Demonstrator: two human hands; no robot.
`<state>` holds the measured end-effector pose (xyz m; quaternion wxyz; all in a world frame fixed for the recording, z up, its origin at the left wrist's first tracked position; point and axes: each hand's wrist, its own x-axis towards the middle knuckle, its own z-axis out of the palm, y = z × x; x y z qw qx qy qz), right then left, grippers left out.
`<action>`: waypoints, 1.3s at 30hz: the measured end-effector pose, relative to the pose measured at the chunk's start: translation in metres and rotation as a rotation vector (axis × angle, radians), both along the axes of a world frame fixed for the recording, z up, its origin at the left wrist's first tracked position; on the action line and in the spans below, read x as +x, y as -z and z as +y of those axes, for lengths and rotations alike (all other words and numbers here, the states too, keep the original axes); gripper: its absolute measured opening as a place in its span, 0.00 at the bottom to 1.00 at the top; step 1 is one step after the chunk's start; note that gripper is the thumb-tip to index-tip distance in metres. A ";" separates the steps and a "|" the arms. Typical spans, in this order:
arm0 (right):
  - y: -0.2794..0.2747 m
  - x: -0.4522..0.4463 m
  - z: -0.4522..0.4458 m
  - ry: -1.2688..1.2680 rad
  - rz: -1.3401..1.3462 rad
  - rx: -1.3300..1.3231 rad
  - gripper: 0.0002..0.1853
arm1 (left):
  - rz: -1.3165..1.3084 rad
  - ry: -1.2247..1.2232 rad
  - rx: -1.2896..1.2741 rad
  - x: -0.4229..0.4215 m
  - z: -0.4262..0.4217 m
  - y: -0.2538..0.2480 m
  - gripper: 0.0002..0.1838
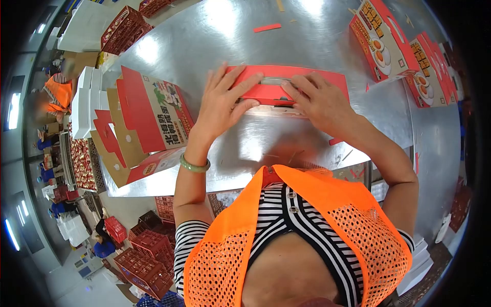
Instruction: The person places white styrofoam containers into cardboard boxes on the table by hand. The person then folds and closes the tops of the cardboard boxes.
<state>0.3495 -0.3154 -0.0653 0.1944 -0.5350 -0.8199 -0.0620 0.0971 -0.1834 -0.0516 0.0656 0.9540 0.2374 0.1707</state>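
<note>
A red carton stands on the metal table in front of me, its top facing up with a handle slot in the middle. My left hand rests over the carton's left end, fingers spread and thumb at the near edge. At the right end of the slot, my right hand has its bent fingers closed on the carton's top. The right fingertips partly cover the slot. To the left, an open red-and-brown carton with printed characters has its flaps raised; neither hand touches it.
Printed egg cartons stand at the right of the metal table. A red cardboard strip lies at the back. White boxes are stacked at left. Red crates stand on the floor, with people working beyond.
</note>
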 end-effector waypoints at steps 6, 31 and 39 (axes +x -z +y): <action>0.002 0.000 -0.005 -0.005 -0.024 0.038 0.27 | -0.010 0.002 -0.068 -0.001 -0.005 0.011 0.30; 0.050 -0.050 -0.007 0.246 0.154 0.415 0.20 | 0.115 -0.111 0.255 0.027 -0.016 0.040 0.63; 0.057 -0.027 -0.009 0.030 0.209 0.464 0.19 | 0.058 -0.274 0.199 0.035 -0.029 0.041 0.64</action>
